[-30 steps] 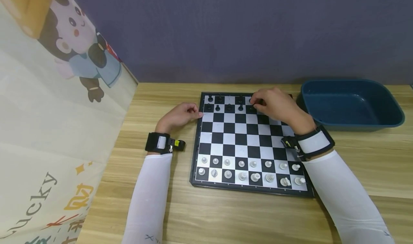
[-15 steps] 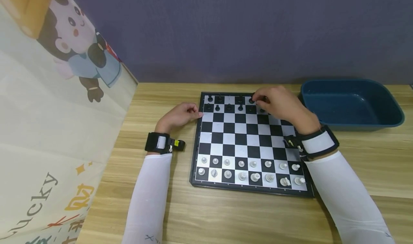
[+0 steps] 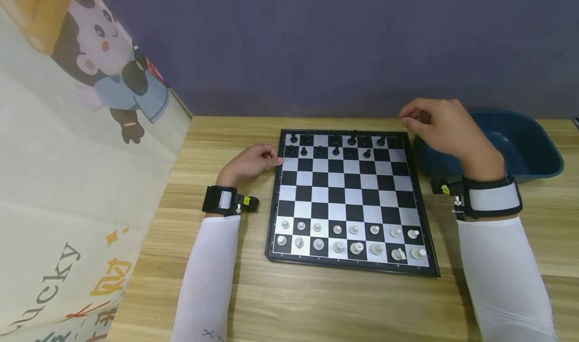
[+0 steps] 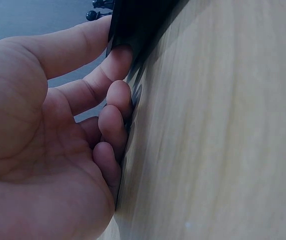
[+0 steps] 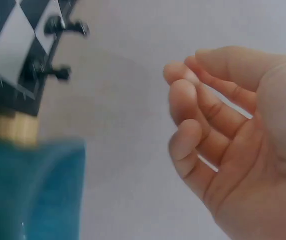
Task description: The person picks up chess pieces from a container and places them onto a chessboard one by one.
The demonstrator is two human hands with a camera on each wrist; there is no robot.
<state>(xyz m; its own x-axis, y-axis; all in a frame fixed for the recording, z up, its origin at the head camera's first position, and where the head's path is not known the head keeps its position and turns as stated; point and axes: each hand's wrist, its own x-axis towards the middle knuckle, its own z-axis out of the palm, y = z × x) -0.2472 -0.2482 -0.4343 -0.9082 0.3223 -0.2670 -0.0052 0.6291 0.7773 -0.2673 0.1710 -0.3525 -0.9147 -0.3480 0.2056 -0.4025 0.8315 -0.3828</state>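
Note:
A magnetic-looking chessboard point(image 3: 345, 195) lies on the wooden table. White chess pieces point(image 3: 356, 247) fill its two near rows. Black chess pieces point(image 3: 352, 140) stand along the far row, with several black pawns point(image 3: 335, 151) in front of them. My left hand point(image 3: 251, 162) holds the board's left edge; the left wrist view shows thumb and forefinger at the dark rim, the other fingers curled against its side. Off the board's far right corner, my right hand point(image 3: 450, 128) hovers in the air with loosely bent fingers. Nothing is between its fingertips in the right wrist view.
A dark blue plastic basin point(image 3: 549, 156) stands right of the board, partly behind my right hand and wrist. A purple-grey panel point(image 3: 289, 50) rises at the table's back. A printed cloth point(image 3: 81, 171) with a cartoon figure hangs at left.
My right hand has lifted from the black pieces and moved right, toward the basin's near-left side. Far-row black pieces it covered now show. The left hand stays at the board's edge.

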